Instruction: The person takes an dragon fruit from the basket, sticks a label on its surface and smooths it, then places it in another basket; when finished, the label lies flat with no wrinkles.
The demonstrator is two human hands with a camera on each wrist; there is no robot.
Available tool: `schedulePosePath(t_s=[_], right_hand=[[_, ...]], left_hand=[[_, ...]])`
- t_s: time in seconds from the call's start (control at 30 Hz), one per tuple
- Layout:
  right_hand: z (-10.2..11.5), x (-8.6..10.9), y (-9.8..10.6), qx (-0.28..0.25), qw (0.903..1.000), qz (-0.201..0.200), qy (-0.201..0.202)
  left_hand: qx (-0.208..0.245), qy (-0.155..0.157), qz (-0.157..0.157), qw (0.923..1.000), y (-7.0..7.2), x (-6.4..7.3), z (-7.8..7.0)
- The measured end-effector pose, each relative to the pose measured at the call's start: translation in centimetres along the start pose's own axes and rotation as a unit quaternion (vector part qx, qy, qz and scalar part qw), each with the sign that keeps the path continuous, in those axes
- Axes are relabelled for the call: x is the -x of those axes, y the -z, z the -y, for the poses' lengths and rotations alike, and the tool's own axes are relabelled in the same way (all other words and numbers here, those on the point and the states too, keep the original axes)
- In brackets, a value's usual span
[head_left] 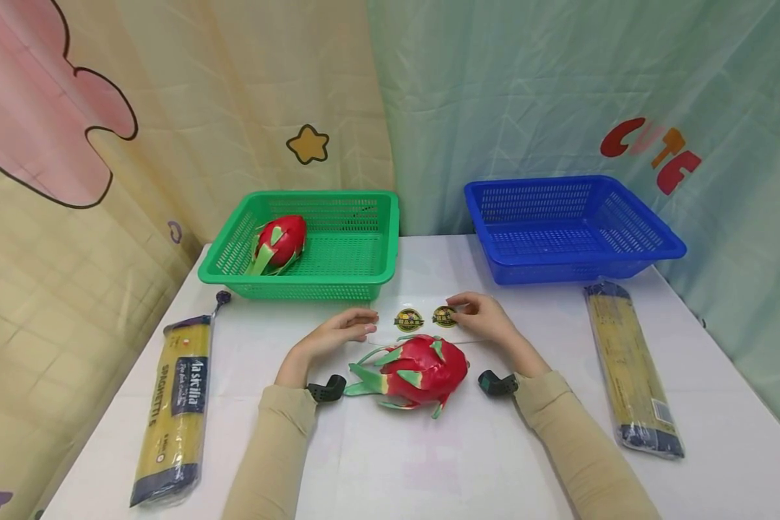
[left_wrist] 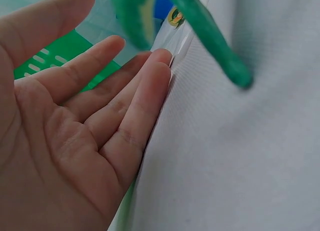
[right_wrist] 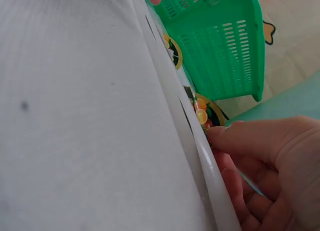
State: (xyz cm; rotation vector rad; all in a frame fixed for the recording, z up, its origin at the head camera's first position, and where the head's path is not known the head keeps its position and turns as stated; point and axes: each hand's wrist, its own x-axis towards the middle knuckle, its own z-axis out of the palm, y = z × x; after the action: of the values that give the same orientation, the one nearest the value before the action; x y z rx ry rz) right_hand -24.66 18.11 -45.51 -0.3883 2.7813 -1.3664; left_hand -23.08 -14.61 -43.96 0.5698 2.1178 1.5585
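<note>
A clear strip [head_left: 385, 335] bearing two round black-and-gold stickers lies on the table. My right hand [head_left: 489, 318] pinches the edge of the right sticker [head_left: 443, 315] between thumb and forefinger; the right wrist view shows the fingertips at its fruit-printed face [right_wrist: 202, 111]. The left sticker [head_left: 408, 320] lies flat on the strip. At the strip's left end rests my left hand [head_left: 338, 334], its fingers extended and holding nothing. A red dragon fruit [head_left: 432, 370] with green leaf tips lies just in front of the strip, between my wrists.
Behind the left hand stands a green basket [head_left: 385, 276] with another dragon fruit [head_left: 284, 242] inside. A blue basket [head_left: 585, 256] stands at the back right. Spaghetti packs lie at both sides, the left one [head_left: 175, 408] labelled, the right one [head_left: 633, 372] slanted. A curtain hangs behind the table.
</note>
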Motion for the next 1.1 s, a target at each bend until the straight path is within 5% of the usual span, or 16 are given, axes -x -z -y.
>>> schedulePosePath(t_s=[0.3, 0.5, 0.6, 0.77, 0.9, 1.1], right_hand=[[0.0, 0.0, 0.5, -0.045, 0.9984, -0.034, 0.002], [1.2, 0.1, 2.0, -0.076, 0.9964, -0.027, 0.025], [2.0, 0.3, 2.8, -0.092, 0.9952, -0.02, 0.028], [3.3, 0.8, 3.8, -0.145, 0.9893, -0.004, 0.017], [4.3, 1.2, 4.2, -0.197, 0.9799, 0.011, 0.027], [5.4, 1.9, 4.8, -0.257, 0.9632, 0.049, 0.061]], left_hand=[[0.012, -0.009, -0.004, 0.9999, -0.1, 0.2, -0.6], [-0.047, -0.047, -0.019, 0.9976, -0.6, 1.3, -4.3], [-0.086, -0.094, 0.007, 0.9918, -1.7, 1.7, -6.4], [-0.169, -0.155, 0.075, 0.9705, -4.6, 1.6, -8.4], [-0.202, -0.156, 0.085, 0.9632, -6.2, 1.3, -8.5], [-0.165, -0.157, 0.073, 0.9709, -6.4, 0.7, -7.8]])
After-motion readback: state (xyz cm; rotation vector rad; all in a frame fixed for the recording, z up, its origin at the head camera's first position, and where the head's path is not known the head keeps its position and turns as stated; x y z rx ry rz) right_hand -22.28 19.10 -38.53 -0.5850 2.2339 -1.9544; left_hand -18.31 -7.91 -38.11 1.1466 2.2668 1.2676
